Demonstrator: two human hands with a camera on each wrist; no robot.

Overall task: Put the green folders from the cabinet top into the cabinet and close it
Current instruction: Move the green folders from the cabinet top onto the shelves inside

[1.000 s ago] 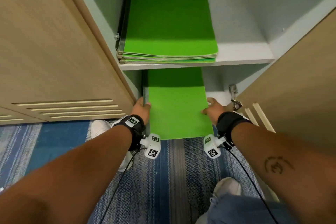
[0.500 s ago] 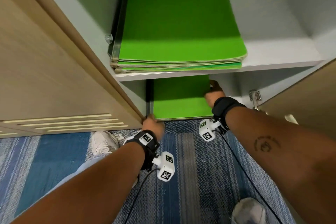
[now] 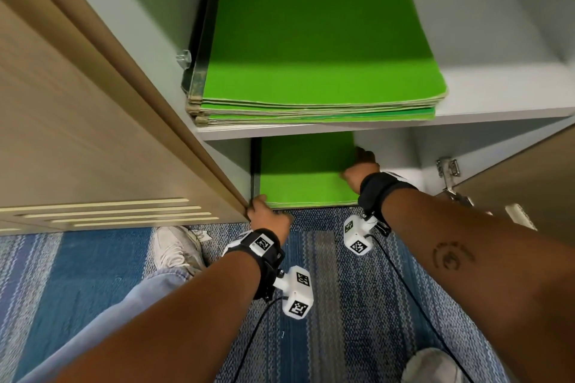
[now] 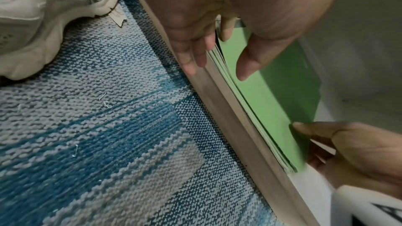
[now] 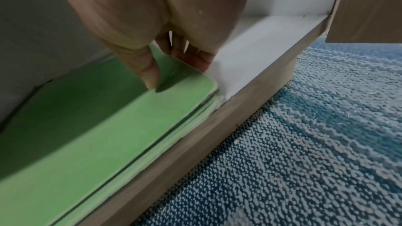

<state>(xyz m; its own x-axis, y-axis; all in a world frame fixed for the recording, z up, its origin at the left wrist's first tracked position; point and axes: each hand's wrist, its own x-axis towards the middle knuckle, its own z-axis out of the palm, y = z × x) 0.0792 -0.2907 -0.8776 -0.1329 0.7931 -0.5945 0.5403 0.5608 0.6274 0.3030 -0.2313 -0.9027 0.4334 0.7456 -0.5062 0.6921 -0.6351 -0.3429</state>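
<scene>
A stack of green folders (image 3: 303,176) lies flat on the floor of the cabinet's (image 3: 485,110) lower compartment, against its left wall. My right hand (image 3: 361,169) pinches the stack's right edge near the front, thumb (image 5: 150,75) on top and fingers (image 5: 191,57) under the edge. At the stack's front left corner is my left hand (image 3: 264,211). Its fingers (image 4: 193,57) lie straight against the front edges of the folders (image 4: 278,102), and the thumb (image 4: 250,63) hovers just over the top folder. A thicker stack of green folders (image 3: 314,50) fills the left of the upper shelf.
The left wooden door (image 3: 77,134) and the right door (image 3: 529,171) both stand open, with a metal hinge (image 3: 448,169) at the right. Striped blue carpet (image 3: 336,305) runs up to the cabinet's base. My white shoes (image 3: 175,247) stand close in front.
The lower stack has slid from sticking out over the carpet to lying inside the compartment. My left hand moved from its left side to its front corner; my right hand went in with it.
</scene>
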